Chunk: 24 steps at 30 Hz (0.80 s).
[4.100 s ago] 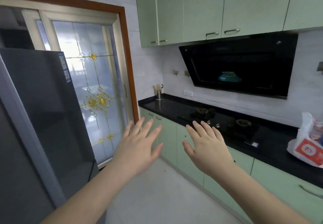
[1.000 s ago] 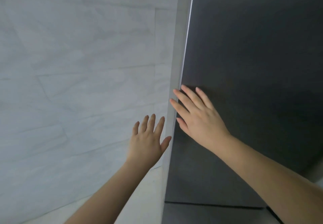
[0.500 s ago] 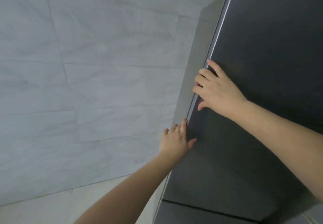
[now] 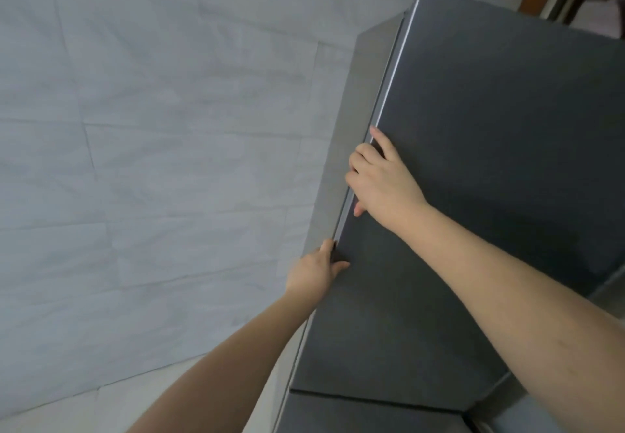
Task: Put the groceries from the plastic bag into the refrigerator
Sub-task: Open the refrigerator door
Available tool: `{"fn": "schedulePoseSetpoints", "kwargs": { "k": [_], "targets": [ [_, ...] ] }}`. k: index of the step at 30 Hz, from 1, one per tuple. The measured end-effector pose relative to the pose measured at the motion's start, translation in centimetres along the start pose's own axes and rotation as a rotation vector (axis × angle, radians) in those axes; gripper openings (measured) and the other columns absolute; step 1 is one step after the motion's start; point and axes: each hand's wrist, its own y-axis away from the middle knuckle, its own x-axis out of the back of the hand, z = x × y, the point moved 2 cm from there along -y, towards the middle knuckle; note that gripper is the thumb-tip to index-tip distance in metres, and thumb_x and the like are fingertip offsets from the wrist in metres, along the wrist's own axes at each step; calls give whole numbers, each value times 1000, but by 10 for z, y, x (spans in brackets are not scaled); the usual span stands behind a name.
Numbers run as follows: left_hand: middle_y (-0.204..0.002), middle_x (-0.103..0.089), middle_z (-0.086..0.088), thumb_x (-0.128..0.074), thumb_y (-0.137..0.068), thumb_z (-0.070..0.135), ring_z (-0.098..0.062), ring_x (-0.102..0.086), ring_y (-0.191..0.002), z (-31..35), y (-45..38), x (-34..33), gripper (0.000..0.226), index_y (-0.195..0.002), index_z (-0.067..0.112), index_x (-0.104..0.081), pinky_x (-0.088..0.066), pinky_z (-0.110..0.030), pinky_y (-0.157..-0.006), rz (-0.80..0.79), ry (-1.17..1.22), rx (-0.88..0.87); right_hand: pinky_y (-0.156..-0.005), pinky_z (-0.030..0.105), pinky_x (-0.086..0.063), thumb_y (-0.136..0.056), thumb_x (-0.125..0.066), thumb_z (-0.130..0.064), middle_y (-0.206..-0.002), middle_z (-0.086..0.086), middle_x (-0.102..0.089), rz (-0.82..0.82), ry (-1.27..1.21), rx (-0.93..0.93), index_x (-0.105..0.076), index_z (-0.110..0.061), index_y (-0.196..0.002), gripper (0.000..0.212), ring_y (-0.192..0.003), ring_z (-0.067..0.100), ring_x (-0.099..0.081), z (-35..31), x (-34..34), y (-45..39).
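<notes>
Head view: right hand [image 4: 382, 179], left hand [image 4: 316, 272] grip refrigerator [image 4: 490, 162] door edge

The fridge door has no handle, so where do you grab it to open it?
Grab the upper door by its long left edge, coming from the wall side. The front is flat, with no handle showing, so only that edge gives fingers a hold. Both the right hand and the left hand already curl round it there.

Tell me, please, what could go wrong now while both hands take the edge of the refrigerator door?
The fingers of the right hand curl into the narrow gap at the refrigerator door edge and could be pinched. The left hand has only a shallow hold lower on that edge and may slip. The tiled wall stands close beside; the door might hit it.
</notes>
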Motion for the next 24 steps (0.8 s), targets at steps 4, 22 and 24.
{"fn": "schedulePoseSetpoints", "kwargs": {
  "k": [4,22,24],
  "targets": [
    [-111,-68,-9,-53,-95,47,-35,-62,-99,-2,2,2,43,-122,14,-44,-41,-37,-70,-8,54,-8,-119,52,-10,-61,-79,-53,-108,10,-61,-55,31,-42,-71,-8,-101,60,-115,31,-48,-6,6,0],
    [-107,-61,3,-36,-96,56,-17,-61,-93,0,88,30,44,-114,22,-57,-48,-31,-80,-34,-88,-679,-119,50,-15,-89,-62,-40,-118,14,-65,-100,-205,-353,-69,-10,-110,37,-122,33,-51,-45,83,114],
    [-119,-60,2,-33,-96,56,-17,-59,-103,-1,94,31,49,-124,22,-54,-49,-33,-87,-38,-56,-693,-119,49,-15,-92,-56,-38,-116,12,-66,-78,-210,-429,-70,-12,-109,33,-121,32,-51,-51,89,130]
  ]
}}
